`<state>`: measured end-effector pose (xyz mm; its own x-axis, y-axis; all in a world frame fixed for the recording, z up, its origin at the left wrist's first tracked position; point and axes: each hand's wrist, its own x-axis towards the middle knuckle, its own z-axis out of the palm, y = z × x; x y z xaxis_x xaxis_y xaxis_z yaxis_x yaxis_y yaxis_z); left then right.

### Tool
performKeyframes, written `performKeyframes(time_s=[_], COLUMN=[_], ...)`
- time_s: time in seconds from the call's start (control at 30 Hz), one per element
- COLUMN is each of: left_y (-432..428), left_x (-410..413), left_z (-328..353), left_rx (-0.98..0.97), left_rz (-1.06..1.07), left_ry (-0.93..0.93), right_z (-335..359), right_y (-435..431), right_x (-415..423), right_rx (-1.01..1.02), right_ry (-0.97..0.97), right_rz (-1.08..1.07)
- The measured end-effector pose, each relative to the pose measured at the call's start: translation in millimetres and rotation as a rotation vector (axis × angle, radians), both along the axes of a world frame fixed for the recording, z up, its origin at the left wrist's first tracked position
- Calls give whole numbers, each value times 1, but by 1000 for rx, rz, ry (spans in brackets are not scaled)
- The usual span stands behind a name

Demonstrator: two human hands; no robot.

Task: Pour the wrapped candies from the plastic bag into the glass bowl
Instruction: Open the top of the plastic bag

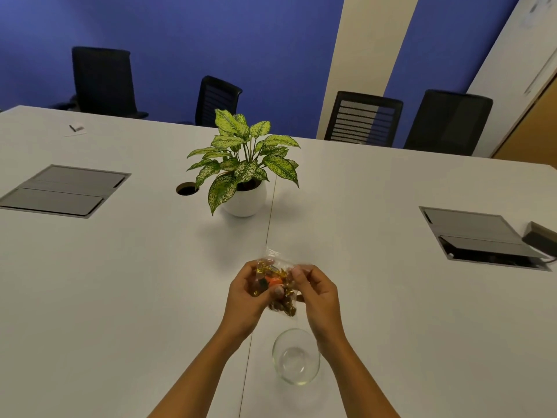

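Note:
A clear plastic bag (278,285) full of wrapped candies, mostly gold with some orange and dark ones, is held in the air above the white table (120,282). My left hand (245,300) grips its left side and my right hand (316,294) pinches its right side. The glass bowl (296,357) stands on the table just below and nearer to me, between my forearms. It holds nothing that I can see. The bag's top edge sticks up behind my fingers.
A potted plant (241,164) in a round white pot stands beyond the bag. Grey cable hatches (63,191) (479,236) lie left and right, with a cable hole (187,188) by the plant. A small dark box (541,239) sits at the right edge. Black chairs (363,119) line the far side.

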<state>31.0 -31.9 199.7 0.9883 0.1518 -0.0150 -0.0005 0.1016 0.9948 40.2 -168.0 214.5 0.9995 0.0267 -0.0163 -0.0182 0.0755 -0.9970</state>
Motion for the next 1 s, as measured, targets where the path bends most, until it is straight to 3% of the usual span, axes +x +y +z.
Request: performKeyframes(time_s=[0.3,0.47,0.6,0.8,1.0], left_y=[2,-5,-13,-17,-16], left_x=[0,0,-6,-8,-5], left_z=[7,0,4,20,13], left_rx=[104,267,263,87,-13], left_rz=[-74,171,264,-110,-14], left_ry=[-32,30,105,327,374], right_z=[15,12,9,3,-17], right_y=[-22,-15,-9,-5,-1], right_x=[6,-1,-9,-19,-30], right_rx=[-363,-533,-635,-801,-1057], right_ry=[-95,-118,-147,-310,-612], right_rz=[20,-70,-141,-144,-117])
